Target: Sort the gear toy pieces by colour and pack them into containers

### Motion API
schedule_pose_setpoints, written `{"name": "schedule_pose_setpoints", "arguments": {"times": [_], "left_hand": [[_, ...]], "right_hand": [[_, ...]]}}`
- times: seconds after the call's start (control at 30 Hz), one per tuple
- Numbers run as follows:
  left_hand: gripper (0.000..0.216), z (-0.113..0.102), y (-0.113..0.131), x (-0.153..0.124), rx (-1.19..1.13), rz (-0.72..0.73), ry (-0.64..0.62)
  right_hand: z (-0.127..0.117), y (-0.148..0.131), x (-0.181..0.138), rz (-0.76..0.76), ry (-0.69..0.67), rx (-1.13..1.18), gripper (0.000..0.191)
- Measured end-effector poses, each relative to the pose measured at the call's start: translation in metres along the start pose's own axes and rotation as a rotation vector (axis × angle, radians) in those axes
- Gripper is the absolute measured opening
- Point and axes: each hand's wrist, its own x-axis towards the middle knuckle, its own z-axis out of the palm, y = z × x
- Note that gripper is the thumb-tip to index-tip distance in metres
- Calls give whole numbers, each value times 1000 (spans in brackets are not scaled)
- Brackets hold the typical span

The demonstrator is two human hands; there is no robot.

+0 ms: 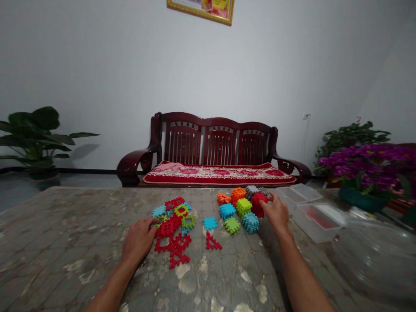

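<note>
My right hand [277, 213] grips the side of a stack of red interlocking tiles [258, 205], thumb and fingers closed on it. Around that stack stand piles of toothed plastic tiles: orange [238, 196], lime green [243, 208], blue [227, 211], teal [251, 222] and grey [251, 191]. My left hand [139, 240] rests at the left edge of a loose heap of red frame tiles [167, 227], its fingers drawn together by a green piece; what they pinch is hidden. Between the groups lie a single blue tile [210, 223] and a red triangle tile [212, 242].
Clear plastic boxes [320, 221] and a transparent lidded container [377, 255] stand on the patterned table [81, 242] at the right, near a pot of purple flowers [367, 169]. Beyond the table is a dark wooden bench [216, 143]; a leafy plant [39, 134] stands left.
</note>
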Motion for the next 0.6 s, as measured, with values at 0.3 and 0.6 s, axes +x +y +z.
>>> {"name": "schedule_pose_setpoints", "arguments": {"times": [0.3, 0.6], "left_hand": [[35, 2, -2, -1, -20, 6, 28], [35, 3, -2, 0, -25, 4, 32]], "right_hand": [[1, -5, -3, 42, -50, -56, 63], [-1, -17, -6, -19, 1, 110, 54]]}}
